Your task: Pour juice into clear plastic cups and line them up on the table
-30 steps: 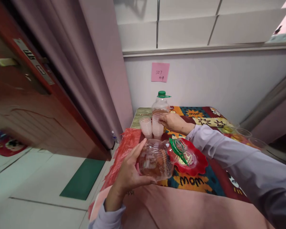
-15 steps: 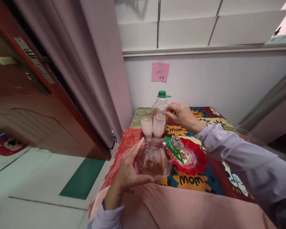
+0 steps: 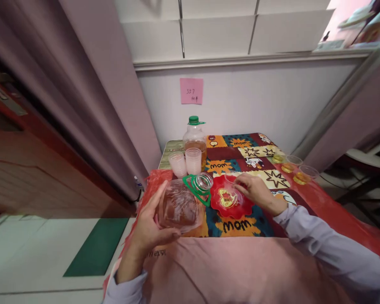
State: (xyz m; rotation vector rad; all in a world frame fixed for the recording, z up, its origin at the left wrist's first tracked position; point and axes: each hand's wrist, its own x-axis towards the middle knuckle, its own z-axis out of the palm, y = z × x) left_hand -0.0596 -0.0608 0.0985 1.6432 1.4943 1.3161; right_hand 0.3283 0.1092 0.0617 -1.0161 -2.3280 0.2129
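My left hand [image 3: 148,226] is closed around the base of a large clear plastic jug [image 3: 180,207]. The jug is tipped over, its uncapped mouth and green carrying ring pointing right. Above a red scalloped plate [image 3: 240,209] with a yellow printed design, my right hand [image 3: 256,190] pinches a clear plastic cup [image 3: 230,178] by its rim. The cup is see-through and hard to make out against the plate. Close to the jug's mouth, the cup stays apart from it.
Two stacks of clear cups, left [image 3: 177,164] and right [image 3: 193,161], stand before a second jug [image 3: 194,139] with a green cap and amber liquid. Cups of yellow liquid [image 3: 304,176] line the table's right side. A patterned mat [image 3: 220,164] covers the table.
My right hand has moved from the cup stacks down and toward me, over the red plate, with a cup in it. The view has turned right; my left hand still holds the tilted jug.
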